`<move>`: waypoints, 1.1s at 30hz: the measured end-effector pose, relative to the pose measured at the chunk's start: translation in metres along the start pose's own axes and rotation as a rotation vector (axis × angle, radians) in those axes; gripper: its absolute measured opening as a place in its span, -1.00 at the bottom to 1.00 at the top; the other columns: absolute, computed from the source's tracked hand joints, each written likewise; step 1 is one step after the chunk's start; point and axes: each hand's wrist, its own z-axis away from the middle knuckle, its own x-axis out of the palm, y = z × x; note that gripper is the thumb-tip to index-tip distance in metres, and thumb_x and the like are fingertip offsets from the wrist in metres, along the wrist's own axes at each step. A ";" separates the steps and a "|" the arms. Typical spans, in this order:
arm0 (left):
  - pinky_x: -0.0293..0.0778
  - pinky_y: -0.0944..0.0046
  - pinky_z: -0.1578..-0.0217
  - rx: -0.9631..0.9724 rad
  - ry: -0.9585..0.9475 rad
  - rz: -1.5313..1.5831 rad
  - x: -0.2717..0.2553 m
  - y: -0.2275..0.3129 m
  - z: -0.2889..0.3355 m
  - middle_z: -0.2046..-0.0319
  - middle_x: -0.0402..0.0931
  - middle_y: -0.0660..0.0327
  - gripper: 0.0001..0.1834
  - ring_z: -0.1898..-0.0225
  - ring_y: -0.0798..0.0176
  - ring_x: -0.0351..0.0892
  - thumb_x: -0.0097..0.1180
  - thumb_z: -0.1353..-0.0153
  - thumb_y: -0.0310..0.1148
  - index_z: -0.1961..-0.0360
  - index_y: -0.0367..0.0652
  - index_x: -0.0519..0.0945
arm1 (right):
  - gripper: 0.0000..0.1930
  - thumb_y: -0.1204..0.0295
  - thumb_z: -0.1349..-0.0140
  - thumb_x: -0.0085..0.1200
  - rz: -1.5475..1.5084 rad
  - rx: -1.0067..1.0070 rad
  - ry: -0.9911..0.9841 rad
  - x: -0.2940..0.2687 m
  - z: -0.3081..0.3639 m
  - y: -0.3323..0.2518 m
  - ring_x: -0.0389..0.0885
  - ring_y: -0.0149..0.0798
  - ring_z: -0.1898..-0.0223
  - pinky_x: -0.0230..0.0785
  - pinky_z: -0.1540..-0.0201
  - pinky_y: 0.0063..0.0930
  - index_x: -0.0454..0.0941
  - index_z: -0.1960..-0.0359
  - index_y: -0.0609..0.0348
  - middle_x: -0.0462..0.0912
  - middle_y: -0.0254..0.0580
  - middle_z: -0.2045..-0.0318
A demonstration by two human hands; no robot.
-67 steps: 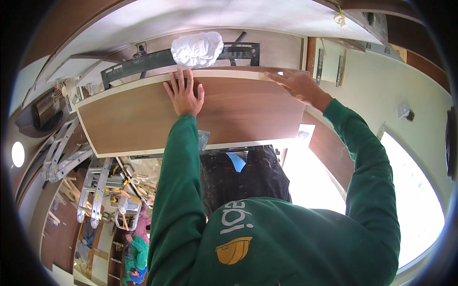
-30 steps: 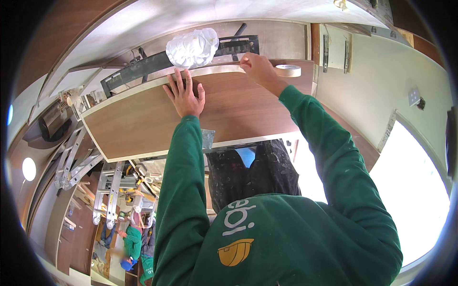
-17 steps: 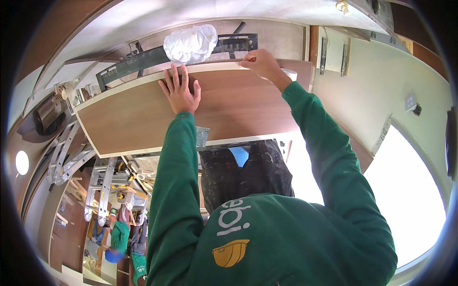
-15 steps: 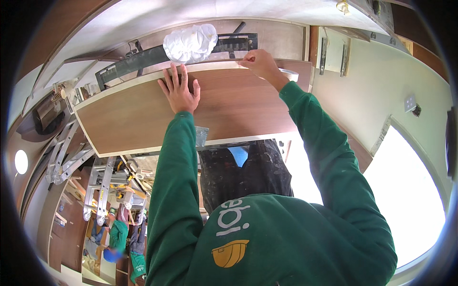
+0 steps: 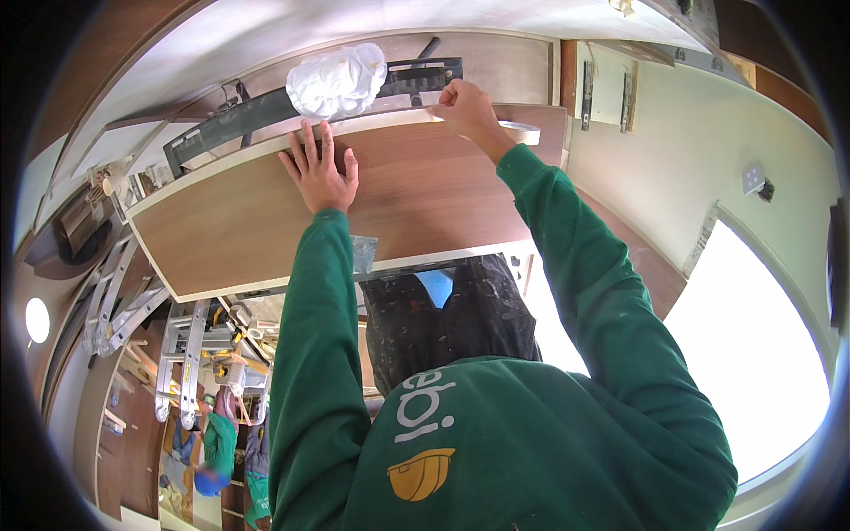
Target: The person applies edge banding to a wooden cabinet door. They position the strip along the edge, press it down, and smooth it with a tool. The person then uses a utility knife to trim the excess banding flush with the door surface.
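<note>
A wood-grain board lies in front of me, with pale strips along its near and far edges. My left hand rests flat on it near the far edge, fingers spread, holding nothing. At that edge, the fingertips of my right hand are pinched together at the end of the pale tape strip. A roll of pale tape sits on the board beside my right wrist. Close to the near edge is a small grey square piece, partly behind my left sleeve.
A crumpled white bundle sits on a black metal frame beyond the board. Folding ladders stand at left, with a co-worker in green farther below. A pale wall and bright window are at right.
The view has shifted slightly, so the board and hands appear a little farther left. My left hand stays flat on the board and my right fingers remain pinched at the far edge.
</note>
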 end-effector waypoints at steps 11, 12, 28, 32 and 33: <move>-0.17 -0.40 -0.46 0.147 -0.052 0.043 0.000 -0.002 0.001 -0.53 0.05 0.11 -0.35 -0.52 -0.12 0.02 -0.07 -0.37 -0.13 -0.50 0.12 0.25 | -0.67 0.31 -0.04 0.46 0.030 -0.071 0.031 0.001 0.003 0.000 0.68 -0.14 0.34 0.48 0.27 -0.24 0.52 0.39 0.20 0.65 -0.12 0.44; -0.17 -0.39 -0.46 0.151 -0.076 0.025 -0.003 0.000 0.000 -0.53 0.05 0.11 -0.34 -0.52 -0.12 0.02 -0.07 -0.37 -0.13 -0.50 0.12 0.25 | -0.67 0.31 -0.04 0.46 0.014 -0.061 0.030 0.001 0.003 0.000 0.68 -0.13 0.34 0.48 0.27 -0.24 0.52 0.39 0.20 0.65 -0.12 0.43; -0.21 -0.44 -0.45 0.169 -0.105 0.033 -0.004 0.000 0.000 -0.55 -0.01 0.20 -0.33 -0.53 -0.13 -0.02 -0.01 -0.33 -0.06 -0.49 0.35 0.26 | -0.67 0.34 -0.01 0.45 -0.010 -0.061 0.055 0.002 0.005 0.000 0.64 -0.10 0.36 0.45 0.29 -0.19 0.48 0.41 0.17 0.62 -0.11 0.46; -0.21 -0.45 -0.45 0.173 -0.123 0.014 -0.004 0.000 0.000 -0.56 -0.02 0.21 -0.33 -0.53 -0.12 -0.02 0.00 -0.33 -0.06 -0.49 0.40 0.25 | -0.67 0.33 -0.01 0.45 -0.015 -0.076 0.068 0.004 0.004 0.003 0.64 -0.10 0.37 0.45 0.30 -0.20 0.48 0.42 0.17 0.61 -0.12 0.48; -0.20 -0.44 -0.45 0.173 -0.117 0.021 -0.004 0.000 -0.001 -0.55 0.00 0.21 -0.34 -0.53 -0.14 -0.01 -0.02 -0.33 -0.06 -0.48 0.37 0.27 | -0.67 0.34 -0.01 0.45 -0.021 -0.066 0.064 0.004 0.005 0.002 0.64 -0.10 0.38 0.45 0.31 -0.20 0.48 0.43 0.17 0.61 -0.12 0.48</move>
